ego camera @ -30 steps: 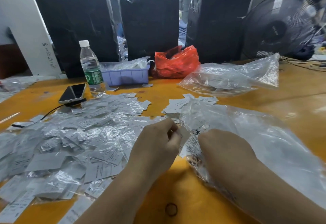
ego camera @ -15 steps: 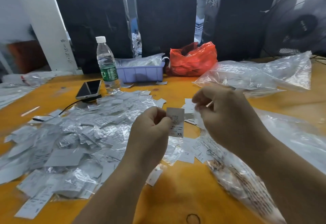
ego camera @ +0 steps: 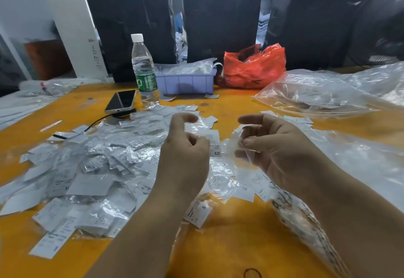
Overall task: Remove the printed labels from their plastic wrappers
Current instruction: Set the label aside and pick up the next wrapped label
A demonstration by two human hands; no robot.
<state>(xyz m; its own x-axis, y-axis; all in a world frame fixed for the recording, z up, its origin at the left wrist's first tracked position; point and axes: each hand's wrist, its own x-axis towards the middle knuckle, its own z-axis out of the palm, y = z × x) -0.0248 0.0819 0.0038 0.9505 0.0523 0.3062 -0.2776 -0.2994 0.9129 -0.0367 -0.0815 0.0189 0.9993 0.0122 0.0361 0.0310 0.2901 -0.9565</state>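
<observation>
Left hand (ego camera: 185, 157) pinches XS label (ego camera: 215, 144); right hand (ego camera: 277, 153) pinches wrapper (ego camera: 237, 144)

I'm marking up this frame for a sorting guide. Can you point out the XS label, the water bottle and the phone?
XS label (ego camera: 215, 144): head view, on its white printed face.
Water bottle (ego camera: 144, 71): head view, on its green wrap.
Phone (ego camera: 121, 101): head view, on its dark screen.

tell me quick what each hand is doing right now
Left hand: closed, pinching a white printed label marked XS.
Right hand: closed, pinching a small clear plastic wrapper.
</observation>
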